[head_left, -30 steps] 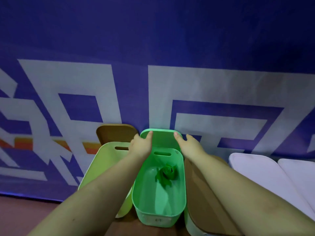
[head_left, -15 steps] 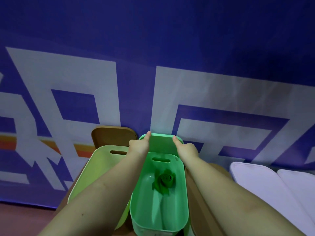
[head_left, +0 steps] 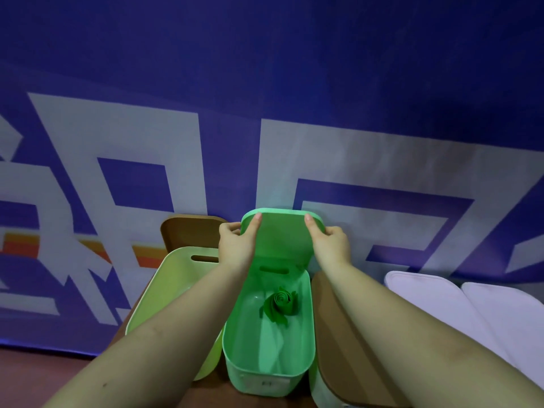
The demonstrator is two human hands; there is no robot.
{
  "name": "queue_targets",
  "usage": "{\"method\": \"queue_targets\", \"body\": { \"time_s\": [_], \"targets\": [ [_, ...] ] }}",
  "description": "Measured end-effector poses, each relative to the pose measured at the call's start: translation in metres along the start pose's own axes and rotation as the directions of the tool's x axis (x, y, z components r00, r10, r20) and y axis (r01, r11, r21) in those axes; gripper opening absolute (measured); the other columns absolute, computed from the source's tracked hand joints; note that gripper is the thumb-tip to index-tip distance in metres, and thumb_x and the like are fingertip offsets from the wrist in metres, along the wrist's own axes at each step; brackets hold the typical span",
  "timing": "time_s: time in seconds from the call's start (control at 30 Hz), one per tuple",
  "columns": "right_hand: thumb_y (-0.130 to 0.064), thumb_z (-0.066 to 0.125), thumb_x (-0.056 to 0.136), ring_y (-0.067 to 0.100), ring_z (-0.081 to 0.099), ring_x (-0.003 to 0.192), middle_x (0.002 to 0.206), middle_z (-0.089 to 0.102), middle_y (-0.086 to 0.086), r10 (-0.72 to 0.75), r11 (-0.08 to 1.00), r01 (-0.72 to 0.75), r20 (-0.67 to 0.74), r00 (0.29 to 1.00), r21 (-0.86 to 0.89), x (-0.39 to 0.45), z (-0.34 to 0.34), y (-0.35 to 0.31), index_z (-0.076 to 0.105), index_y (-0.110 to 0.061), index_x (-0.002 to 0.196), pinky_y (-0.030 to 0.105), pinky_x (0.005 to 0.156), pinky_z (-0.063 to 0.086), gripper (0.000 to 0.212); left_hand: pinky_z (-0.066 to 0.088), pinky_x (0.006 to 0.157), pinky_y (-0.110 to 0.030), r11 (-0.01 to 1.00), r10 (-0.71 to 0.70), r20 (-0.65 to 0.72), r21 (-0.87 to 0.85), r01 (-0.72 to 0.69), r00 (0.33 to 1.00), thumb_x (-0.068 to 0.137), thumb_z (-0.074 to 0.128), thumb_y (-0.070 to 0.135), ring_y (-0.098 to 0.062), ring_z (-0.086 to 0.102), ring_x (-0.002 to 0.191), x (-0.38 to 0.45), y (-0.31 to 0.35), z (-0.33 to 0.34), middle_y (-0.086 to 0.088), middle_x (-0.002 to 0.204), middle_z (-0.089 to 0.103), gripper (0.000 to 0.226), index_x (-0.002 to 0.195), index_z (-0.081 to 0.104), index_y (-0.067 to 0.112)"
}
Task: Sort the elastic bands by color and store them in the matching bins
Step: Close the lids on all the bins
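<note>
A blue banner (head_left: 265, 83) with large white shapes fills the view from nine through three o'clock. Below it, at six o'clock, stands an open green bin (head_left: 268, 375), with a lime bin (head_left: 164, 290) touching it at its nine o'clock and a brown lid (head_left: 338, 343) at its three. Both hands hold a green lid (head_left: 281, 237) upright at the bin's twelve o'clock: the left hand (head_left: 235, 245) and right hand (head_left: 331, 245) each grip a side edge, thumbs on its face. A rolled green band (head_left: 281, 304) lies inside the bin, looking light, soft and springy; best pinched across the coil. The lid seems stiff and light.
</note>
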State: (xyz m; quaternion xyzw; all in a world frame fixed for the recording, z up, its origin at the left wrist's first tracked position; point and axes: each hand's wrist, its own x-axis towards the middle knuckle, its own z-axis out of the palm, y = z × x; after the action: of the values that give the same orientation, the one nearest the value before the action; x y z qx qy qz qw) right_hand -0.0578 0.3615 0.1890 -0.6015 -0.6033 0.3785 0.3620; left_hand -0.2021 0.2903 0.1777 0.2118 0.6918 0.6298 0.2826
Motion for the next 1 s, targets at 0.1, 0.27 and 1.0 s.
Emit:
{"method": "queue_targets", "body": {
  "time_s": [0.1,0.27,1.0],
  "targets": [
    [-0.066,0.054,0.081,0.023,0.058,0.086,0.09,0.061,0.003,-0.033,0.999,0.034,-0.025,0.999,0.023,-0.01,-0.012,-0.011,0.055,-0.01,0.102,0.033,0.073,0.045,0.061,0.037,0.085,-0.03,0.999,0.042,-0.007,-0.02,-0.042,0.999,0.081,0.062,0.056,-0.017,0.048,0.101,-0.016,0.016,-0.004,-0.002,0.116,0.049,0.065,0.124,0.042,0.011],
    [-0.072,0.055,0.075,0.015,0.056,0.076,0.086,0.06,0.0,-0.086,0.992,0.088,-0.015,0.996,0.086,-0.032,-0.031,-0.032,0.054,-0.012,0.096,0.029,0.058,0.037,0.063,0.041,0.085,-0.032,0.996,0.071,-0.019,-0.051,-0.072,0.997,0.077,0.064,0.059,-0.017,0.05,0.099,-0.044,0.039,-0.016,-0.001,0.109,0.049,0.063,0.114,0.038,0.015],
    [-0.067,0.076,0.054,0.009,0.052,0.114,0.12,0.051,-0.015,-0.168,0.986,0.166,0.18,0.969,0.03,-0.103,-0.051,0.063,0.038,-0.031,0.124,0.031,0.096,0.042,0.088,0.029,0.114,-0.039,0.981,0.136,0.39,0.075,-0.178,0.911,0.066,0.079,0.036,-0.019,0.037,0.133,-0.088,-0.039,-0.078,-0.003,0.14,0.044,0.091,0.141,0.03,0.023]
  ]
}}
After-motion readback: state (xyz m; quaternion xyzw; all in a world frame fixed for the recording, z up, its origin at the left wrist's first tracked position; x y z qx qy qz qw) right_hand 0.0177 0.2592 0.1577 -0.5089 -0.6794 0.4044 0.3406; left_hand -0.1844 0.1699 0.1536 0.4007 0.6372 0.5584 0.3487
